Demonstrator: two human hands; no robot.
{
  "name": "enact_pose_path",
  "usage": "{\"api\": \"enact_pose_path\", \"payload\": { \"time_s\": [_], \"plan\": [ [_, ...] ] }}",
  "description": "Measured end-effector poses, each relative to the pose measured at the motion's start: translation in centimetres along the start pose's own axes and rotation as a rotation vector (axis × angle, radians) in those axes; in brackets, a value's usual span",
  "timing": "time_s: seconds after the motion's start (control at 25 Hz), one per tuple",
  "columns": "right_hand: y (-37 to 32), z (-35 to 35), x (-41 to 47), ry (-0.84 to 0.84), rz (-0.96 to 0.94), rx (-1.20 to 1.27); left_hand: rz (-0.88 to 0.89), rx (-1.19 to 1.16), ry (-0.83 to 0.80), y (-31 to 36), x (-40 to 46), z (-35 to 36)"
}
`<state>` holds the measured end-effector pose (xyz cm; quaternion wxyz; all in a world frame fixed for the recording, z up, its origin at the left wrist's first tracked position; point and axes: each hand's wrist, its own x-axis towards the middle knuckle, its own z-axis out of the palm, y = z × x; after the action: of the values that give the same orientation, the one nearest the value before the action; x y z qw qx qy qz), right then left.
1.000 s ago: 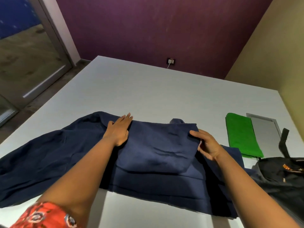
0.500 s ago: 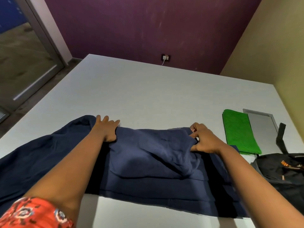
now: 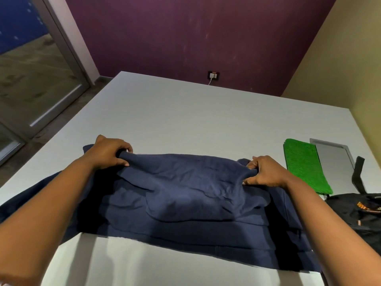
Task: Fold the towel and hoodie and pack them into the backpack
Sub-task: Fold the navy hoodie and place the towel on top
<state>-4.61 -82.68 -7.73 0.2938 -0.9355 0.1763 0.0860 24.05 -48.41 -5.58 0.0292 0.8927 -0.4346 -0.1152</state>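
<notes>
Head view | hoodie (image 3: 185, 203): navy, spread on white surface (image 3: 185, 120), near centre | left hand (image 3: 109, 153) and right hand (image 3: 266, 172): each grip bunched on a far corner, likely to draw the fold nearward | towel (image 3: 305, 164): green, folded, far right | backpack (image 3: 358, 215): black, near right, awaiting contents

We reach both bare forearms forward, well apart. Our left hand (image 3: 110, 152) curls its fingers in a tight grip; our right hand (image 3: 265, 171) does likewise, knuckles up, thumbs tucked inward.
</notes>
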Motion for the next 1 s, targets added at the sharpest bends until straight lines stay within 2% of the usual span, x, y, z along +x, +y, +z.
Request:
{"api": "enact_pose_path", "payload": {
  "time_s": [0.12,0.2,0.32,0.4,0.44,0.52,0.56,0.64,0.68,0.72,0.76,0.84,0.92,1.0],
  "plan": [
    [-1.6,-1.2,-0.5,-0.026,0.07,-0.036,-0.123,0.145,-0.059,-0.9,-0.7,-1.1],
    [-2.5,-2.1,-1.0,-0.048,0.116,0.123,-0.283,0.169,-0.134,-2.2,-1.5,-2.2],
    [-3.1,-3.7,-2.0,-0.155,0.218,0.48,-0.456,0.071,-0.14,-3.8,-2.0,-3.5],
    [-3.0,-4.3,-2.3,-0.295,0.285,0.589,-0.52,0.208,-0.2,-3.4,-1.7,-2.9],
    [-2.9,-4.2,-2.2,-0.344,0.311,0.543,-0.526,0.321,-0.214,-2.9,-1.6,-2.3],
    [-2.2,-2.9,-1.6,-0.375,0.313,0.27,-0.507,0.443,-0.159,-1.7,-1.4,-0.4],
    [-1.9,-1.9,-1.2,-0.368,0.303,0.129,-0.496,0.4,-0.081,-1.0,-1.5,0.7],
    [-1.2,0.1,-0.7,-0.35,0.284,-0.005,-0.436,0.131,0.19,0.9,-1.8,3.2],
    [-0.8,0.8,-0.6,-0.367,0.296,-0.003,-0.35,-0.012,0.319,2.4,-1.9,4.5],
    [-0.5,1.2,-0.7,-0.409,0.334,0.016,-0.214,-0.094,0.379,4.3,-2.1,5.7],
    [-0.2,1.2,-0.8,-0.457,0.385,0.029,-0.058,-0.109,0.334,6.5,-2.3,7.1],
    [0.3,0.8,-1.2,-0.531,0.445,0.013,0.161,-0.039,0.091,9.8,-2.6,9.9],
    [0.2,-0.6,-1.8,-0.539,0.452,-0.014,0.144,0.044,-0.096,11.0,-2.8,12.3],
    [0.1,-2.5,-3.0,-0.487,0.437,0.093,0.103,0.107,-0.186,11.1,-2.7,13.3]
  ]
}}
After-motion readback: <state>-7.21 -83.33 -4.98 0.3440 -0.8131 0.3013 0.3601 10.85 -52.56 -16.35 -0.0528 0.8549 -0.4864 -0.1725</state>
